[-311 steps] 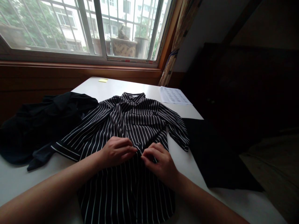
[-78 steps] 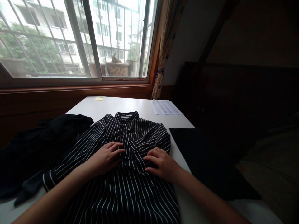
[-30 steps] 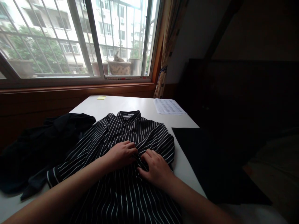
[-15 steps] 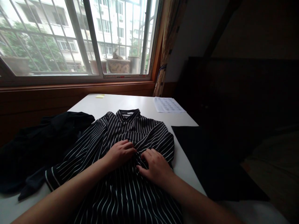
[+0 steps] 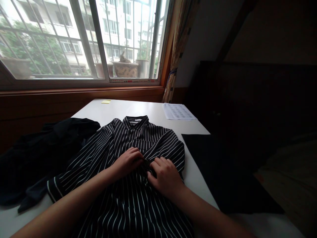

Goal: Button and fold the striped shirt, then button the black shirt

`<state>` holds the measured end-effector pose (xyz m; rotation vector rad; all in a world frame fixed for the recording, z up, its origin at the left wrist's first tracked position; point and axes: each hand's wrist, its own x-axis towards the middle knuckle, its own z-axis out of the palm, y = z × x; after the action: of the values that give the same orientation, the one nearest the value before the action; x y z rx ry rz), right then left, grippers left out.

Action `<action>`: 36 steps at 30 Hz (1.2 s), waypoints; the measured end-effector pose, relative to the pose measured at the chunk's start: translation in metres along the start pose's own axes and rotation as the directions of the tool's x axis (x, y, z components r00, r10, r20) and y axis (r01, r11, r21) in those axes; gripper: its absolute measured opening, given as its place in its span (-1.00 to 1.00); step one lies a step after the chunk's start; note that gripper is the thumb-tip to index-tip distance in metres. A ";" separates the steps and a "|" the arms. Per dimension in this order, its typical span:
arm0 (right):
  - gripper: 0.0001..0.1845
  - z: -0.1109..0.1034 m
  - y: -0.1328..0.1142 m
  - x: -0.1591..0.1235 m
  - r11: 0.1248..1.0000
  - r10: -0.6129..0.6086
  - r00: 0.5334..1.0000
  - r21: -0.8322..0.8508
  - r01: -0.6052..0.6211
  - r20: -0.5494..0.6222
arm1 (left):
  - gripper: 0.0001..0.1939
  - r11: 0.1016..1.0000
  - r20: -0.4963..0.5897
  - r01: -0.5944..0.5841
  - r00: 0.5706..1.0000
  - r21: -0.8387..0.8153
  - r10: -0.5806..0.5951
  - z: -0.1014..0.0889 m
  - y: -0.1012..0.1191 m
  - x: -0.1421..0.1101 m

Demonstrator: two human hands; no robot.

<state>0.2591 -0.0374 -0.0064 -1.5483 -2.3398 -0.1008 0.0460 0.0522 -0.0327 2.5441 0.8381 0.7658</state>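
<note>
A black shirt point(image 5: 131, 201) with white stripes lies front up, its collar point(image 5: 135, 121) towards the window. One sleeve point(image 5: 81, 162) stretches out to the lower left, ending in a cuff. The other sleeve point(image 5: 170, 145) bends inwards across the chest. My left hand point(image 5: 129, 160) rests on the middle of the shirt, fingers curled and closed on its fabric. Just to the right, my right hand point(image 5: 164, 173) has its bent fingers and thumb closed on the cloth near the folded sleeve's end. The fingertips and the exact bit of cloth between them are partly hidden.
A heap of dark clothing point(image 5: 49, 155) lies on the white table point(image 5: 116, 107) at left. Printed sheets point(image 5: 179, 111) and a yellow sticky note point(image 5: 106, 101) are at the far end. A black flat sheet point(image 5: 230, 175) overhangs the right edge. A barred window is behind.
Both hands have shifted only slightly, still at the middle of the shirt. The right hand's thumb has moved a little to the right. The shirt lies almost the same.
</note>
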 end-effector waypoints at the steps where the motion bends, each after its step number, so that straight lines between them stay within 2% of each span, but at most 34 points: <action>1: -0.90 0.000 0.001 0.000 1.000 -0.003 1.000 0.005 0.003 0.001 | -0.95 1.000 0.001 0.012 1.000 -0.013 -0.012 0.000 -0.001 0.000; 5: -0.93 0.001 0.005 0.001 1.000 -0.019 1.000 0.013 0.020 -0.024 | -0.92 0.996 0.009 0.041 0.999 -0.081 -0.041 -0.003 0.000 0.002; 12: -0.77 -0.002 0.014 0.003 0.994 -0.095 0.988 -0.059 0.088 -0.125 | -0.82 0.953 0.023 0.123 0.992 -0.277 -0.122 -0.012 0.005 0.003; 17: -0.90 -0.006 0.017 0.003 0.994 -0.110 0.977 -0.034 0.105 -0.183 | -0.76 0.887 0.032 0.257 0.964 -0.383 -0.265 -0.014 0.006 0.002; 19: -0.94 -0.006 0.018 0.003 0.994 -0.108 0.976 -0.015 0.107 -0.189 | -0.75 0.856 0.046 0.293 0.952 -0.425 -0.303 -0.016 0.007 0.002; 25: -0.88 -0.006 0.018 0.003 0.992 -0.116 0.975 0.035 0.125 -0.192 | -0.76 0.773 0.096 0.335 0.936 -0.539 -0.339 -0.019 0.012 0.003; 29: -0.88 -0.005 0.019 0.002 0.985 -0.152 0.969 0.049 0.164 -0.195 | -0.77 0.740 0.128 0.353 0.930 -0.573 -0.344 -0.018 0.019 0.003; 36: -0.83 -0.004 0.020 0.003 0.963 -0.253 0.949 0.049 0.266 -0.191 | -0.73 0.663 0.150 0.421 0.892 -0.619 -0.426 -0.013 0.027 0.004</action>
<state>0.2768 -0.0278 -0.0043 -1.1375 -2.3580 -0.2067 0.0526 0.0362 -0.0077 1.6487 0.9270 0.7393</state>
